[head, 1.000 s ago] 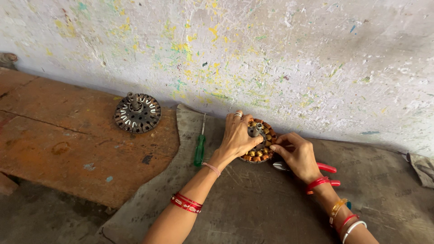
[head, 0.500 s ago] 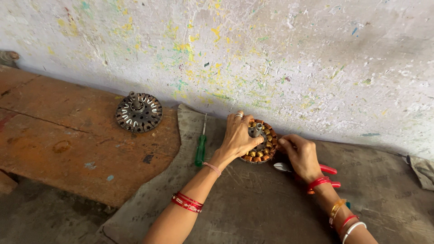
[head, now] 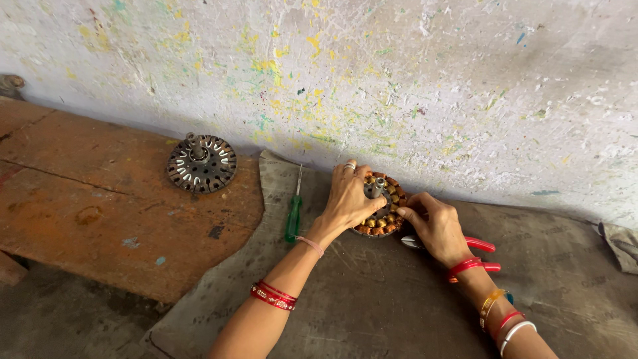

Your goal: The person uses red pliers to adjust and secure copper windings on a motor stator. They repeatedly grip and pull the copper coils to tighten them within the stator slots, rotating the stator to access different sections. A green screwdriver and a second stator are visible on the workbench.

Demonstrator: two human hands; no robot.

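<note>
A round motor stator with copper-coloured windings (head: 385, 214) lies on a grey cloth mat (head: 372, 299) close to the wall. My left hand (head: 349, 199) rests over its left side, fingers spread across the top around the central shaft. My right hand (head: 435, 226) pinches at the stator's right edge with thumb and fingers. Under my right wrist lie red-handled pliers (head: 478, 244). A green-handled screwdriver (head: 293, 216) lies on the mat just left of my left hand.
A second, bare metal stator disc (head: 201, 163) sits on a rust-brown wooden board (head: 100, 206) to the left. A paint-speckled wall (head: 399, 86) rises right behind the work. A crumpled cloth (head: 621, 242) lies at the far right.
Both hands stay on the wound stator. My right hand's fingers have shifted slightly along its right edge; nothing else has moved.
</note>
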